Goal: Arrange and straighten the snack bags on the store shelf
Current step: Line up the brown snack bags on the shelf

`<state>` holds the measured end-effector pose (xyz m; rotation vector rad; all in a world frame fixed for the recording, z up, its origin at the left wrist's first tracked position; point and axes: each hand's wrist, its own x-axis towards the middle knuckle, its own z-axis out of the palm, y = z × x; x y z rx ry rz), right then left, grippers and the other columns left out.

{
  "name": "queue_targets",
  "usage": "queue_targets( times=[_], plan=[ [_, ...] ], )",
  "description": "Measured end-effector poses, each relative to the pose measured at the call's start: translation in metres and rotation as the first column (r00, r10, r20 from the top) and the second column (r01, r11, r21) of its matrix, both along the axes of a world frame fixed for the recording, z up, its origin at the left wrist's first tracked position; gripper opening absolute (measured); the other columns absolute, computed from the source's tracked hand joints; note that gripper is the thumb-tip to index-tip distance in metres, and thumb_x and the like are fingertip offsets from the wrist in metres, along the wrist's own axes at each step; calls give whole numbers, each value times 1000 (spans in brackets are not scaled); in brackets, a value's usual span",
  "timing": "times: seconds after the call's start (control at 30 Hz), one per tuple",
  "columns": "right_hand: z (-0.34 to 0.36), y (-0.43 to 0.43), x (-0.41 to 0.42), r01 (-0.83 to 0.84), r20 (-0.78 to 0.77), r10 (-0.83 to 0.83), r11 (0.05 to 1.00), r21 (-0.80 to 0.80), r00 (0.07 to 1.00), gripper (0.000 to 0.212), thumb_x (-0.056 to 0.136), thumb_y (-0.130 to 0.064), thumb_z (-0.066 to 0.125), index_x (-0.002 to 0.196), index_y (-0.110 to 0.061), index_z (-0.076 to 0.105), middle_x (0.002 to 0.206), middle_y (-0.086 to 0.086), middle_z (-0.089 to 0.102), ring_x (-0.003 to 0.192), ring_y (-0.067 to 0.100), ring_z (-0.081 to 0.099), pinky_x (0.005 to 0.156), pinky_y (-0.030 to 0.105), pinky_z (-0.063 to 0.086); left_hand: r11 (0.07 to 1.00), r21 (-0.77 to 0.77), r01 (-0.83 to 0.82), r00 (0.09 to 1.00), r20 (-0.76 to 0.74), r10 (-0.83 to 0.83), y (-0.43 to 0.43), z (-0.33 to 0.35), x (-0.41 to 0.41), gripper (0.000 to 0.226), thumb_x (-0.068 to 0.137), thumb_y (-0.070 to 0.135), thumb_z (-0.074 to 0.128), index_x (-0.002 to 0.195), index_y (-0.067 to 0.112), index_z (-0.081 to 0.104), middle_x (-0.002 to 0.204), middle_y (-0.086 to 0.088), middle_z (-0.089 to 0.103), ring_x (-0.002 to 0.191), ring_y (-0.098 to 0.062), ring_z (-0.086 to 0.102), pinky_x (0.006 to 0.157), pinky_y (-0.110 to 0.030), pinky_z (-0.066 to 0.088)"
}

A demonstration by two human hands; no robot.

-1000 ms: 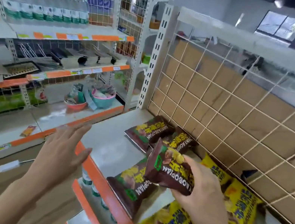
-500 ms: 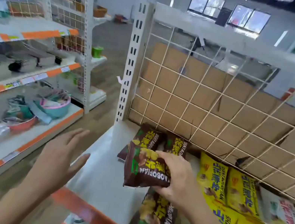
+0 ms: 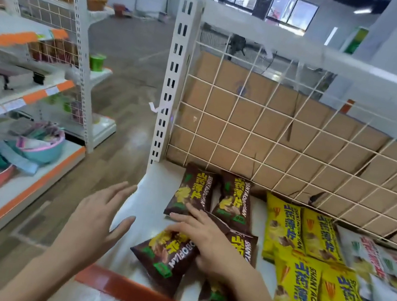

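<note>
right hand pressing crooked dark brown foil snack bag flat on white metal shelf, fingers splayed over its top, probably nudging it square under two neat brown bags beyond fingertips; left hand open, empty, hovering alongside

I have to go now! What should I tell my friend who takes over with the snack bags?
Right hand: lies on a crooked brown bag at the shelf front; grip unclear.
Left hand: open, empty, hovering by the shelf's left edge.
Done: two brown bags lie side by side at the back; yellow bags sit in rows to the right.
Left: straighten the crooked bag, tidy the brown bags under the right arm, then check the white bags on the far right.
</note>
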<state>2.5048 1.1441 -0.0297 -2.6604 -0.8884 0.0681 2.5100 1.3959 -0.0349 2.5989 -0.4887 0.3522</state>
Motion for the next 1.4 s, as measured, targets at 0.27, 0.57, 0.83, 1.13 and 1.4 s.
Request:
queue_targets(
  times=[0.27, 0.57, 0.83, 1.13, 1.4],
  plan=[
    [4, -4, -14, 125, 42, -126, 992, 20, 991, 80, 72, 10, 36, 140, -32, 37, 154, -2, 18, 143, 15, 2, 113, 25, 3, 995, 6, 96, 995, -29, -96, -17, -6, -3, 56, 83, 51, 38, 129, 21, 51, 128, 0, 57, 111, -20, 58, 89, -37, 47],
    [7, -71, -13, 523, 23, -546, 813, 256, 837, 51, 80, -14, 45, 130, -23, 48, 135, -3, 47, 128, 13, 41, 105, 19, 27, 987, -78, 138, 986, -87, -145, -70, 2, 27, 70, 77, 60, 29, 135, 24, 45, 136, 6, 47, 120, -17, 49, 96, -30, 37],
    [9, -86, 47, 614, -41, -617, 770, 176, 786, 59, 92, -32, 51, 143, -15, 28, 149, 4, 29, 136, 19, 27, 111, 29, 23, 984, -118, 133, 958, -237, -158, -128, 1, 82, 48, 94, 31, 49, 140, 22, 38, 147, 1, 35, 132, -18, 35, 107, -30, 28],
    [-10, -66, 87, 608, -80, -607, 794, -22, 790, 68, 89, -44, 50, 146, -23, 20, 156, -1, 7, 143, 20, 3, 114, 46, 19, 965, 171, 199, 930, -343, -131, -154, -18, 126, 66, 89, 48, 49, 146, 31, 21, 157, 3, 6, 144, -20, -1, 115, -38, 14],
    [-12, -63, 71, 607, -111, -614, 789, -95, 781, 79, 85, -50, 52, 148, -29, 8, 157, -3, -2, 144, 22, -6, 116, 43, 12, 969, 34, 243, 903, -372, -213, -148, -32, 123, 109, 48, 77, 22, 147, 33, 12, 157, 3, -5, 143, -21, -11, 116, -37, 6]
  ],
)
